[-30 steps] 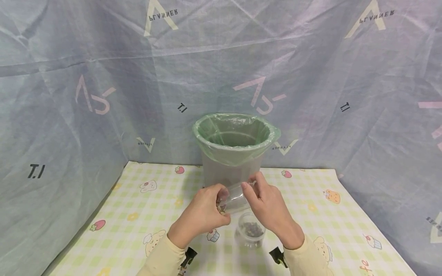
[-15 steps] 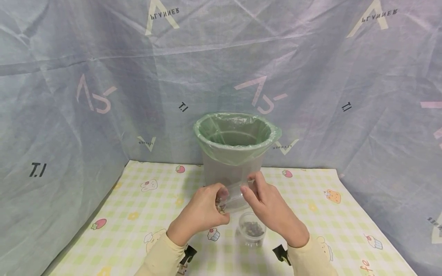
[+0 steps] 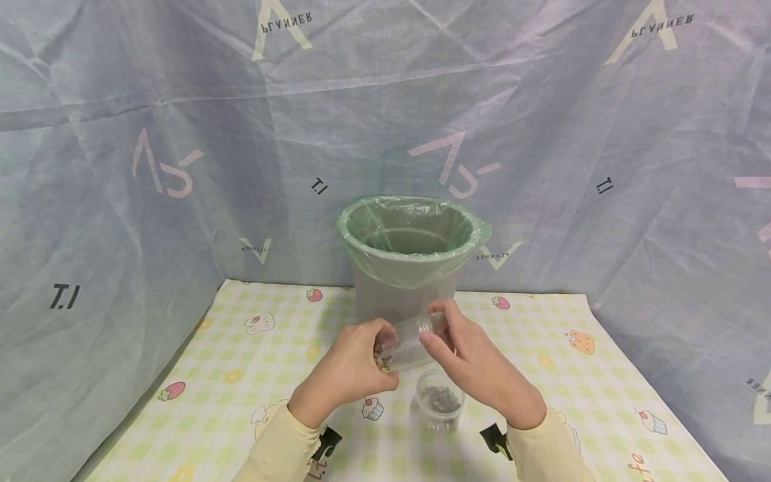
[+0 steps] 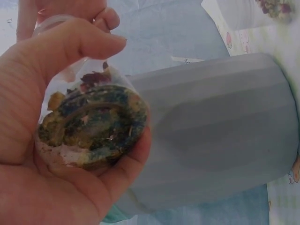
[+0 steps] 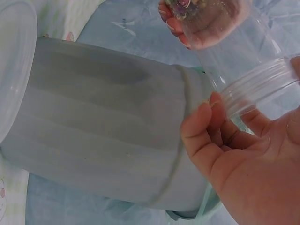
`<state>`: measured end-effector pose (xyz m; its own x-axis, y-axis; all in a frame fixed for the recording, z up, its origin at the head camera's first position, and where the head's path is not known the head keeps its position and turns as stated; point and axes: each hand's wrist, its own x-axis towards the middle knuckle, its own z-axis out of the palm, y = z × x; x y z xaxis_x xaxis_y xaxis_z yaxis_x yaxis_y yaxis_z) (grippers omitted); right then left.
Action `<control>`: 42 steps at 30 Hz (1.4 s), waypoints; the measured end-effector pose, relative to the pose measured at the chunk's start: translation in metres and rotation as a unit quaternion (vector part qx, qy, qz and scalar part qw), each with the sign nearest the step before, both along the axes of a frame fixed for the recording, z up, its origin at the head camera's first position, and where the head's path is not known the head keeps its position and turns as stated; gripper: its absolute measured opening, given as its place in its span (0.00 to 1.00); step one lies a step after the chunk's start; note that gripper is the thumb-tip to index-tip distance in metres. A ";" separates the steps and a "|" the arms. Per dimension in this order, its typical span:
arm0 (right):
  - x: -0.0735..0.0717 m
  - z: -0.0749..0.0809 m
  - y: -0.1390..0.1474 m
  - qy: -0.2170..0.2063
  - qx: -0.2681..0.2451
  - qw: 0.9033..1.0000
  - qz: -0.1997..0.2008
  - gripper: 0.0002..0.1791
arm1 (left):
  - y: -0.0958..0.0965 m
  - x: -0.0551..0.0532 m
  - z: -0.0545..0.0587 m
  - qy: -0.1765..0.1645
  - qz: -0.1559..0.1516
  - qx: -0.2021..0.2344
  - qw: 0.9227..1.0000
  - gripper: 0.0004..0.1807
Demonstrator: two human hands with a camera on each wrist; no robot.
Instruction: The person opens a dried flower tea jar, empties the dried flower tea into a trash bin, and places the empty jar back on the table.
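My left hand (image 3: 346, 365) grips the bottom end of a clear plastic jar (image 3: 405, 343), its thumb and fingers curled round it. The jar is tilted, mouth end up to the right. Dried flower tea (image 4: 91, 124) in dark, yellow and reddish bits gathers at its bottom. My right hand (image 3: 476, 358) holds the ridged mouth end (image 5: 260, 86) between thumb and fingers; I cannot tell whether a lid is on it. A second clear jar (image 3: 438, 418) with dark dried bits stands upright on the table, just below the hands in the head view.
Behind the hands stands a grey bin (image 3: 403, 294) lined with a green plastic bag (image 3: 415, 268). The table has a green checked cloth (image 3: 277, 348) with cartoon prints. Grey-blue fabric (image 3: 385, 120) hangs behind and at both sides.
My right hand and wrist have turned slightly, the wrist shifting right, and the ridged mouth end shows more clearly between the fingers. The left hand keeps its grip almost in place.
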<state>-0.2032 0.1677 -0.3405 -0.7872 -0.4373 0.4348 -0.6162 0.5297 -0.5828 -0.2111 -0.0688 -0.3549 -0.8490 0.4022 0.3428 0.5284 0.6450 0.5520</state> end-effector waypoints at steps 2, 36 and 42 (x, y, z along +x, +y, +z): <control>0.000 0.001 0.001 -0.003 0.001 1.000 0.007 0.19 | 0.000 0.000 0.000 0.000 -0.001 0.001 1.000 0.24; 0.004 0.004 0.007 0.036 0.004 0.995 0.098 0.29 | -0.004 -0.004 -0.001 -0.010 -0.008 -0.006 1.000 0.23; 0.003 0.005 0.008 0.048 0.008 0.993 0.108 0.31 | -0.004 -0.004 -0.001 -0.008 -0.008 -0.006 1.000 0.23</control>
